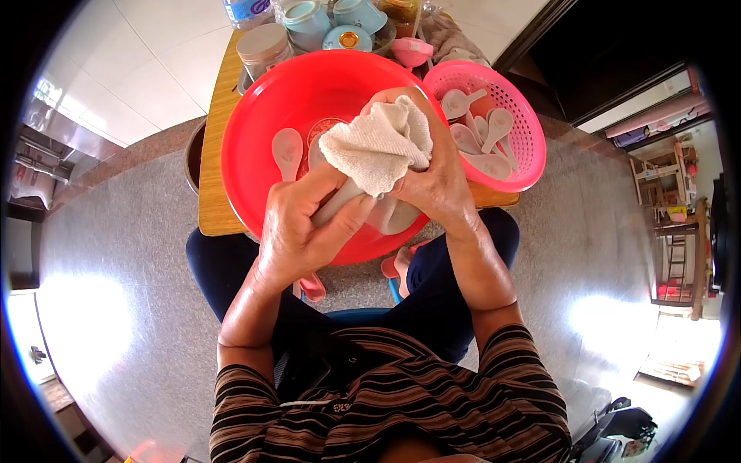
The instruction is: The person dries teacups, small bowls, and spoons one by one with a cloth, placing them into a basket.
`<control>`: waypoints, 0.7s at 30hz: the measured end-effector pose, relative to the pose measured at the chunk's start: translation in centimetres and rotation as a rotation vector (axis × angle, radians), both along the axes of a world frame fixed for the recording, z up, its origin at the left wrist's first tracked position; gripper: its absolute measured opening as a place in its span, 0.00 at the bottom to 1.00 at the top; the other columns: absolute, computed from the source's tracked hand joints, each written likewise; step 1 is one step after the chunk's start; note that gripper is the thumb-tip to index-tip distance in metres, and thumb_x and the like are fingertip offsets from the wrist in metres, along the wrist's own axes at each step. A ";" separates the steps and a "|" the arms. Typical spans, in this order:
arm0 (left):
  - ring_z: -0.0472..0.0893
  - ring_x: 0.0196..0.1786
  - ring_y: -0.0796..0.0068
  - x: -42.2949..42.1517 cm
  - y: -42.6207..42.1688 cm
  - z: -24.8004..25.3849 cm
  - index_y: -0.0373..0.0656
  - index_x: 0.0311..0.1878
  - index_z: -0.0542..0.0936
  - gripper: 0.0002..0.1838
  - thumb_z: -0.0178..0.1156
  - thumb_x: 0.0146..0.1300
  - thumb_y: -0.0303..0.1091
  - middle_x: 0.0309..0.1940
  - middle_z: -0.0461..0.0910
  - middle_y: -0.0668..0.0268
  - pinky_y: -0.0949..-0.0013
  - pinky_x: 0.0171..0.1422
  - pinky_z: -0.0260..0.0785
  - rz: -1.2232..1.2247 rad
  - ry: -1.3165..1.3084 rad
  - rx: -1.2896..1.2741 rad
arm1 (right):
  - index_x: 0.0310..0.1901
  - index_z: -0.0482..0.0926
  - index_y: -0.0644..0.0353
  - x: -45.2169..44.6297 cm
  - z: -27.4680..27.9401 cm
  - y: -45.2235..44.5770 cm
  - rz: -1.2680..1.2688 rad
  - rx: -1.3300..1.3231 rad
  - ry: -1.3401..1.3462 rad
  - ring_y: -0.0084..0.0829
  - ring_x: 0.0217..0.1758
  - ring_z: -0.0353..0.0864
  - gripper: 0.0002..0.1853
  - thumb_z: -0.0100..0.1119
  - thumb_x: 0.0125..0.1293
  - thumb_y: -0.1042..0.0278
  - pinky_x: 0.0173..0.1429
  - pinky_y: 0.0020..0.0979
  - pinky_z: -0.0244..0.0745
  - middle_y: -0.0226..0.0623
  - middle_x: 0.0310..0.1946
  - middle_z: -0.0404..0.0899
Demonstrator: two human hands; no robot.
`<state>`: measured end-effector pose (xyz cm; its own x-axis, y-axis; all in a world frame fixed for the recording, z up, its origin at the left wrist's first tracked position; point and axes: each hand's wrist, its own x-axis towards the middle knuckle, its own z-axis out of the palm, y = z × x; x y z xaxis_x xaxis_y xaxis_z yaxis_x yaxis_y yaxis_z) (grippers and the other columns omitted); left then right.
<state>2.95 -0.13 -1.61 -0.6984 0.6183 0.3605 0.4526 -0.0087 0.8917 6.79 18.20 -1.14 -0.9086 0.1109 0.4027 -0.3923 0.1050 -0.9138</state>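
Over the large red basin (241,181), my left hand (297,224) is closed on the pale handle of a spoon (336,204). The far part of that spoon is hidden under a crumpled white cloth (374,147). My right hand (440,181) grips this cloth around the spoon, its fingers mostly covered by the fabric. Inside the basin, a white soup spoon (287,150) leans near the left wall. More pale pieces lie below my hands, too covered to make out.
Right of the basin, a pink perforated basket (529,131) holds several white spoons (500,123). Behind stand light-blue cups (306,27), a lidded jar (264,48) and a small pink bowl (411,51). A wooden table (218,208) carries them, above my knees.
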 end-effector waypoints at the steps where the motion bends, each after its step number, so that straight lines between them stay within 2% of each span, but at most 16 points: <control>1: 0.81 0.25 0.77 0.1 0.1 0.1 0.40 0.49 0.80 0.13 0.64 0.62 0.32 0.24 0.81 0.63 0.74 0.30 0.70 -0.001 0.000 -0.001 | 0.57 0.71 0.62 -0.1 0.1 0.1 0.021 0.082 0.014 0.23 0.50 0.76 0.30 0.71 0.53 0.63 0.54 0.29 0.72 0.32 0.49 0.78; 2: 0.81 0.24 0.76 0.2 0.2 0.4 0.40 0.46 0.80 0.12 0.65 0.62 0.32 0.23 0.80 0.62 0.73 0.30 0.70 0.013 0.045 -0.037 | 0.57 0.71 0.62 0.0 0.0 0.0 0.021 0.082 0.014 0.23 0.50 0.76 0.30 0.71 0.53 0.63 0.54 0.29 0.72 0.32 0.49 0.78; 6: 0.81 0.23 0.71 0.2 0.0 0.3 0.39 0.38 0.77 0.08 0.66 0.61 0.30 0.21 0.76 0.61 0.70 0.28 0.70 0.006 0.232 -0.186 | 0.60 0.72 0.63 0.3 -0.3 -0.4 -0.062 -0.231 -0.058 0.20 0.47 0.74 0.27 0.65 0.62 0.62 0.51 0.26 0.72 0.30 0.47 0.78; 9: 0.81 0.22 0.67 0.4 0.2 0.7 0.39 0.34 0.75 0.09 0.66 0.59 0.29 0.20 0.75 0.60 0.68 0.28 0.70 -0.010 0.194 -0.134 | 0.61 0.72 0.64 0.3 0.6 -0.1 -0.155 -0.054 -0.025 0.19 0.47 0.75 0.25 0.62 0.65 0.63 0.50 0.25 0.72 0.28 0.45 0.79; 12: 0.80 0.23 0.62 0.0 -0.2 0.8 0.39 0.34 0.75 0.08 0.66 0.59 0.28 0.21 0.76 0.60 0.68 0.28 0.70 -0.016 0.074 -0.153 | 0.62 0.71 0.64 0.4 0.7 -0.2 -0.119 -0.272 -0.191 0.21 0.46 0.76 0.26 0.62 0.65 0.64 0.51 0.26 0.73 0.30 0.44 0.79; 14: 0.80 0.23 0.62 0.3 0.6 0.5 0.39 0.34 0.76 0.08 0.66 0.59 0.28 0.21 0.76 0.60 0.68 0.28 0.70 0.025 0.078 -0.081 | 0.64 0.69 0.64 0.3 0.3 -0.3 -0.062 0.071 0.024 0.21 0.45 0.76 0.27 0.63 0.65 0.64 0.51 0.25 0.73 0.30 0.43 0.79; 15: 0.80 0.24 0.61 0.4 0.8 0.3 0.39 0.34 0.76 0.08 0.66 0.59 0.28 0.22 0.76 0.60 0.67 0.28 0.70 0.071 0.081 -0.009 | 0.64 0.69 0.64 0.3 0.4 -0.1 -0.062 0.071 0.024 0.21 0.45 0.76 0.27 0.63 0.65 0.64 0.51 0.25 0.73 0.30 0.43 0.79; 18: 0.81 0.24 0.65 0.5 0.8 0.2 0.38 0.34 0.76 0.07 0.66 0.60 0.28 0.22 0.77 0.59 0.67 0.28 0.71 0.077 0.144 -0.067 | 0.67 0.67 0.62 0.2 0.2 0.0 -0.019 0.177 -0.064 0.25 0.49 0.76 0.33 0.65 0.62 0.61 0.55 0.30 0.71 0.33 0.49 0.78; 21: 0.79 0.22 0.68 0.3 0.3 0.7 0.38 0.34 0.76 0.08 0.65 0.60 0.30 0.22 0.76 0.61 0.68 0.28 0.70 0.002 0.209 -0.150 | 0.64 0.70 0.64 0.3 -0.3 -0.6 -0.176 -0.136 0.010 0.21 0.47 0.76 0.27 0.63 0.65 0.64 0.51 0.25 0.72 0.31 0.45 0.80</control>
